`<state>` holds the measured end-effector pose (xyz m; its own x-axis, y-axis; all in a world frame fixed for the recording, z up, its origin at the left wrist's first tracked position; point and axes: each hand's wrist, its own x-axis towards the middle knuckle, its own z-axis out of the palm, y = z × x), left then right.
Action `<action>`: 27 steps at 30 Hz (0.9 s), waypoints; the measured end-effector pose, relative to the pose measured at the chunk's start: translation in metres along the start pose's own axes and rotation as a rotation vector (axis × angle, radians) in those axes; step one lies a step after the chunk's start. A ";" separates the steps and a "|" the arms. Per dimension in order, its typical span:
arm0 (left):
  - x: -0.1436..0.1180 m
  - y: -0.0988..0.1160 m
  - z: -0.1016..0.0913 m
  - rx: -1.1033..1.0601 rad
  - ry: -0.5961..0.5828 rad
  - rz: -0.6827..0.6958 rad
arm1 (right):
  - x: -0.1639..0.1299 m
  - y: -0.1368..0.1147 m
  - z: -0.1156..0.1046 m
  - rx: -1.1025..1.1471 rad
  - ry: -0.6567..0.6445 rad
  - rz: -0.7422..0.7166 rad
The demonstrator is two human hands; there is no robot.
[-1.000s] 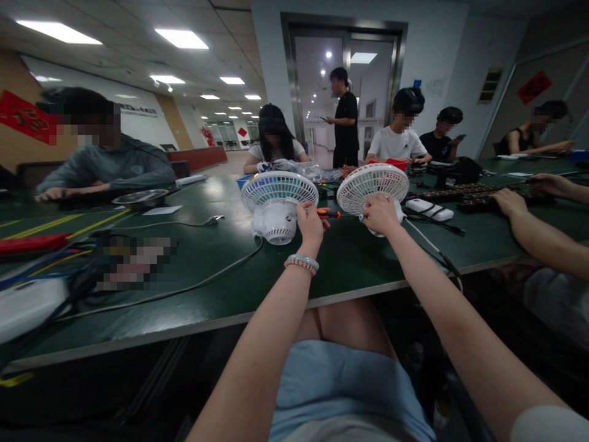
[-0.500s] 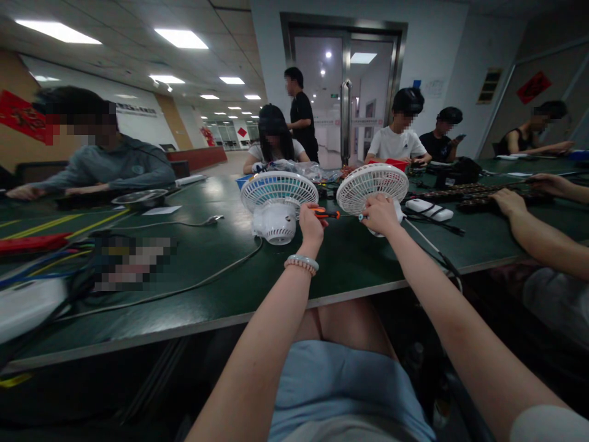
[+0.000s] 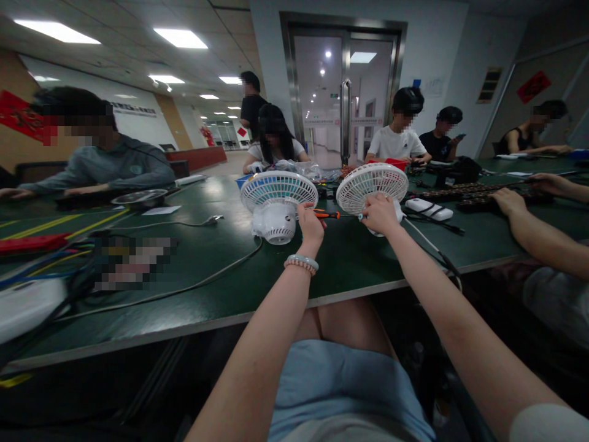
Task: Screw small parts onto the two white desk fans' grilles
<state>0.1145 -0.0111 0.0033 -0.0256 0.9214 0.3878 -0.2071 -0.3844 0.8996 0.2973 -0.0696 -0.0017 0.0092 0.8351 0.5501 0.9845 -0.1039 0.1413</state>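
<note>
Two white fans rest side by side on the dark green table (image 3: 221, 264). My left hand (image 3: 310, 224) is closed around the orange and black handle of a screwdriver (image 3: 327, 214), beside the motor housing of the left fan (image 3: 275, 222). The screwdriver's thin shaft points right, towards my other hand. My right hand (image 3: 381, 213) is closed on the back of the right fan (image 3: 372, 179), covering most of its motor part. A small light-blue bit (image 3: 361, 217) shows at its fingertips; what it belongs to is hidden.
A pale cable (image 3: 216, 270) trails left from the left fan. To the right lie a white power strip (image 3: 429, 209) with a black cord and another person's hands (image 3: 510, 202). Tools and wires crowd the left side. A blue bin (image 3: 242, 182) and clear plastic bags (image 3: 299, 167) sit behind the fans.
My hands, the screwdriver and both fans keep almost the same places. In the background a standing person has moved left, behind the seated person.
</note>
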 end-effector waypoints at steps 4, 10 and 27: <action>0.000 -0.002 -0.001 0.036 0.015 0.041 | 0.000 0.001 0.001 0.013 -0.004 -0.007; -0.001 -0.003 -0.003 0.110 0.006 0.120 | 0.001 0.001 0.001 0.005 0.002 -0.007; 0.001 -0.004 -0.004 0.295 0.066 0.231 | 0.001 0.002 0.002 0.011 0.017 -0.009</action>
<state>0.1113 -0.0081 -0.0009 -0.1037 0.8066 0.5820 0.1016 -0.5735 0.8129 0.2993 -0.0678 -0.0028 -0.0022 0.8264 0.5631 0.9863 -0.0909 0.1374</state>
